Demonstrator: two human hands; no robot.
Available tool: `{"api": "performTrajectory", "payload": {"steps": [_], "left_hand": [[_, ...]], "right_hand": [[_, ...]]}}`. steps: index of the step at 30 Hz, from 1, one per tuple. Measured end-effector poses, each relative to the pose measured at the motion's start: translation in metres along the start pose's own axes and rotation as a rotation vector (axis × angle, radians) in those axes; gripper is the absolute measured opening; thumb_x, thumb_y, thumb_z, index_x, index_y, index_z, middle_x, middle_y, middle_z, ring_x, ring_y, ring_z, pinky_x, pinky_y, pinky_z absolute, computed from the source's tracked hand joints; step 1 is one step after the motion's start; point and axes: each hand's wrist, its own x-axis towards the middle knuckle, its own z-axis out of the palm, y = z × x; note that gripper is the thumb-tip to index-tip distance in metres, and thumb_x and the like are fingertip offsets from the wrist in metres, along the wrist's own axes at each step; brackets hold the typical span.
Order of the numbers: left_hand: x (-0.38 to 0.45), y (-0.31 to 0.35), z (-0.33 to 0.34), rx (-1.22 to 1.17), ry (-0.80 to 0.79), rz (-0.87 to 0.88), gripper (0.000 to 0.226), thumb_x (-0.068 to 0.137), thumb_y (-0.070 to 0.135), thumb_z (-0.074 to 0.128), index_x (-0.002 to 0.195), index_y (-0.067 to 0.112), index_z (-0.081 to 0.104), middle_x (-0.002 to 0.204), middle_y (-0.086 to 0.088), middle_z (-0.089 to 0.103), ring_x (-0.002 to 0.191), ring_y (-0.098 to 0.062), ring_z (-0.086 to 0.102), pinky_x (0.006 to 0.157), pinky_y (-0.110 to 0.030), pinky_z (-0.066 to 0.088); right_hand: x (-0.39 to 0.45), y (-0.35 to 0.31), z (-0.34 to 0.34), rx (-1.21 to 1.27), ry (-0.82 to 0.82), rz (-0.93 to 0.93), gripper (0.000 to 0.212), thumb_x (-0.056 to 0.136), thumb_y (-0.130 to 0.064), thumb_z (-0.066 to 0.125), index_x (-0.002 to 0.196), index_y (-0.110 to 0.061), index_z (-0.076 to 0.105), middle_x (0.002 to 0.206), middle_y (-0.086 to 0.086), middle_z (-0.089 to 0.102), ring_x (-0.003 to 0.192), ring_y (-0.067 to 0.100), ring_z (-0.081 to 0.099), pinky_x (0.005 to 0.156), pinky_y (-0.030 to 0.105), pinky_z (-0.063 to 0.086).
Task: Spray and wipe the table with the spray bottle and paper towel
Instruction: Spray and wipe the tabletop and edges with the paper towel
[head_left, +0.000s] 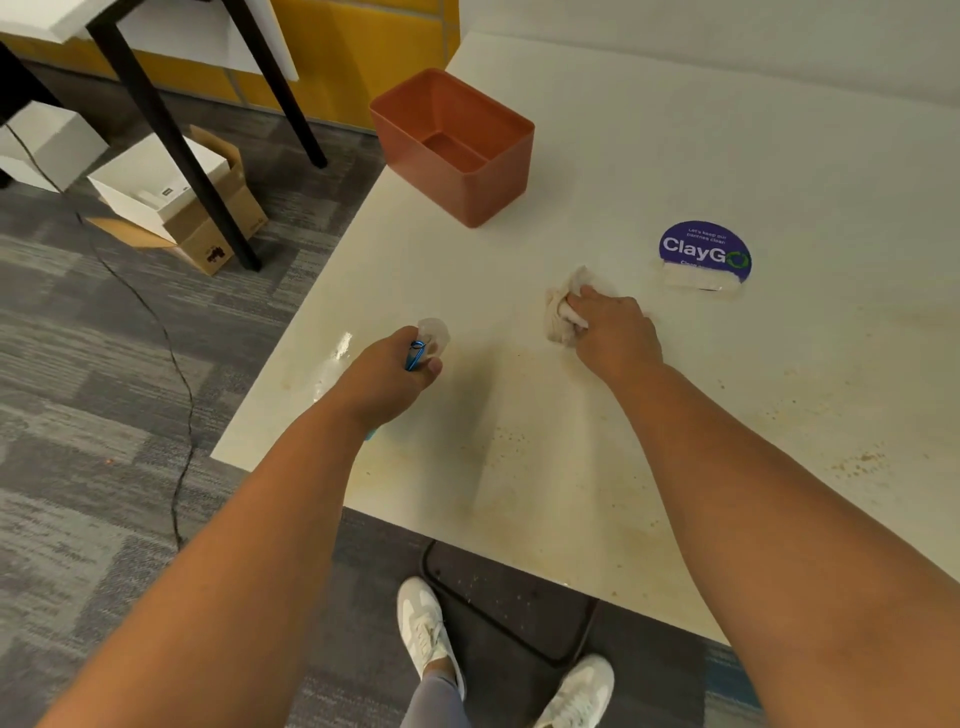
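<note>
The wiping step is shown. A crumpled paper towel (563, 312) is pressed to the bench (779, 171) under the curled fingers of the right hand (615, 332), near a purple sticker (704, 249). The spray bottle (426, 343) is gripped in the left hand (387, 379) above a wet patch (337, 358). Brown specks (857, 460) near the front edge are judged unwiped; a stroke toward them is called for.
</note>
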Motion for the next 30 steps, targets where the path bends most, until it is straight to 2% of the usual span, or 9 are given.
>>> {"api": "performTrajectory", "payload": {"steps": [4,9,14,18,22,25,28,29,30], "left_hand": [[-0.016,0.004,0.001,-0.001,0.054,-0.016,0.025,0.097,0.030,0.054,0.111,0.008,0.052,0.100,-0.015,0.063,0.092,-0.035,0.061,0.083,-0.047,0.050],[-0.033,0.002,0.000,-0.005,0.112,-0.076,0.025,0.097,0.034,0.053,0.111,0.013,0.050,0.099,-0.011,0.062,0.091,-0.032,0.063,0.086,-0.048,0.052],[-0.036,-0.014,-0.007,0.007,0.144,-0.093,0.027,0.098,0.036,0.052,0.107,0.011,0.051,0.099,-0.011,0.062,0.090,-0.033,0.062,0.085,-0.051,0.053],[-0.031,-0.031,-0.019,-0.039,0.158,-0.110,0.023,0.096,0.036,0.054,0.106,0.015,0.053,0.096,-0.005,0.063,0.089,-0.029,0.062,0.083,-0.048,0.054],[-0.028,-0.048,-0.030,-0.052,0.169,-0.114,0.023,0.096,0.034,0.055,0.102,0.012,0.052,0.088,-0.004,0.061,0.080,-0.025,0.060,0.070,-0.041,0.052],[-0.027,-0.059,-0.036,-0.059,0.184,-0.112,0.017,0.097,0.031,0.055,0.092,0.017,0.047,0.075,0.005,0.051,0.065,-0.012,0.049,0.057,-0.027,0.037],[-0.026,-0.069,-0.045,-0.066,0.191,-0.094,0.015,0.097,0.031,0.056,0.091,0.017,0.051,0.084,-0.001,0.054,0.073,-0.018,0.053,0.062,-0.029,0.040],[-0.026,-0.072,-0.049,-0.068,0.196,-0.092,0.015,0.096,0.031,0.056,0.093,0.016,0.053,0.089,-0.003,0.056,0.077,-0.021,0.056,0.065,-0.031,0.043],[-0.026,-0.074,-0.051,-0.069,0.200,-0.097,0.015,0.096,0.031,0.057,0.096,0.016,0.054,0.093,-0.005,0.057,0.080,-0.023,0.057,0.068,-0.033,0.044]], "right_hand": [[-0.007,-0.001,-0.001,0.019,-0.022,-0.034,0.031,0.091,-0.025,0.044,0.121,-0.027,0.052,0.125,-0.006,0.053,0.108,0.029,0.049,0.071,0.035,0.035],[-0.013,0.001,0.000,0.039,0.011,-0.089,0.026,0.089,-0.025,0.046,0.115,-0.027,0.053,0.114,-0.006,0.056,0.101,0.029,0.052,0.069,0.036,0.041],[-0.009,-0.002,0.007,0.050,0.030,-0.087,0.024,0.086,-0.024,0.049,0.109,-0.027,0.055,0.116,-0.005,0.056,0.098,0.029,0.054,0.066,0.033,0.044],[-0.007,-0.028,0.016,0.030,0.003,-0.089,0.041,0.088,-0.025,0.054,0.129,-0.028,0.049,0.140,-0.004,0.046,0.117,0.031,0.045,0.082,0.039,0.046],[-0.016,-0.084,0.024,0.131,-0.040,-0.220,0.050,0.088,-0.015,0.054,0.137,-0.026,0.044,0.144,-0.002,0.043,0.125,0.029,0.039,0.095,0.041,0.040],[-0.037,-0.107,0.039,0.299,0.013,-0.381,0.048,0.080,-0.005,0.060,0.125,-0.024,0.060,0.134,-0.006,0.055,0.115,0.026,0.048,0.095,0.040,0.042],[-0.039,-0.105,0.030,0.525,0.023,-0.512,0.031,0.073,0.007,0.055,0.087,-0.016,0.071,0.096,0.002,0.071,0.086,0.015,0.057,0.074,0.034,0.047],[-0.032,-0.103,0.024,0.594,0.059,-0.497,0.031,0.073,0.008,0.053,0.075,-0.019,0.067,0.084,0.000,0.069,0.079,0.012,0.059,0.067,0.034,0.046],[-0.023,-0.099,0.021,0.622,0.098,-0.430,0.032,0.075,0.006,0.054,0.075,-0.023,0.066,0.085,-0.002,0.068,0.082,0.011,0.061,0.067,0.032,0.047]]}}
